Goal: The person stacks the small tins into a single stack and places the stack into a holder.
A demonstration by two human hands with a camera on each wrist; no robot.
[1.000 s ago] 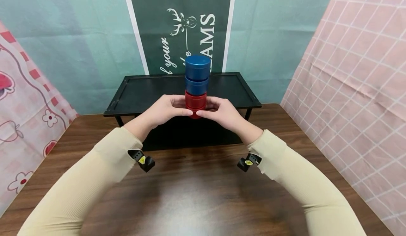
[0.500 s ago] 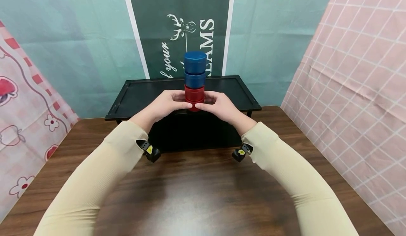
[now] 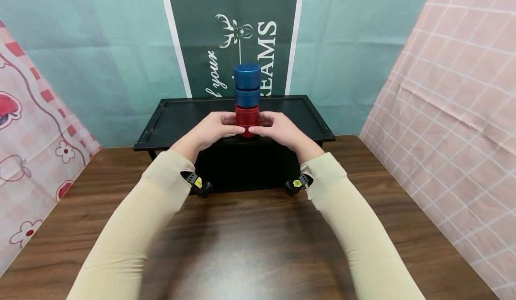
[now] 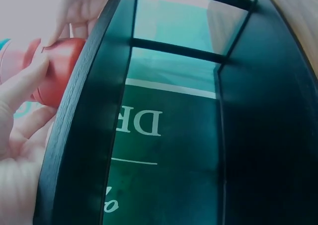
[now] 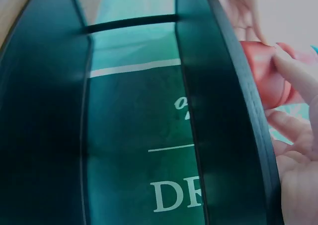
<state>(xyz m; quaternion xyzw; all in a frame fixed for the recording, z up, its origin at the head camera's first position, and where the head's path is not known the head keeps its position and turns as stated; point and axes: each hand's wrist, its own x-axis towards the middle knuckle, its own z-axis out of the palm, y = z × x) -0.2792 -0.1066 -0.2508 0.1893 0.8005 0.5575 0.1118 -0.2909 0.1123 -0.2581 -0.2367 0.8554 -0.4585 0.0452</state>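
Note:
An upright stack of smooth cylinders is held between both hands in the head view. Its upper part is blue [image 3: 247,77], and the lower part is red [image 3: 247,116], with seams between the sections. My left hand [image 3: 213,130] grips the red base from the left, thumb in front and fingers behind. From the other side, my right hand [image 3: 283,130] holds the same red base, its thumb almost meeting the left one. Both wrist views show the red base [image 4: 62,71] close over the front edge of a black shelf [image 5: 253,111]. The blue part is mostly out of frame there.
The low black two-tier shelf [image 3: 181,123] stands at the back of a brown wooden table [image 3: 238,228]. A green cloth with white lettering [image 3: 234,4] hangs behind it. Patterned pink cloths border the left [image 3: 36,125] and right [image 3: 451,112] sides.
Both hands have carried the stack forward, away from the body, to the shelf's front edge. The forearms reach farther and lie closer together; the grip looks the same.

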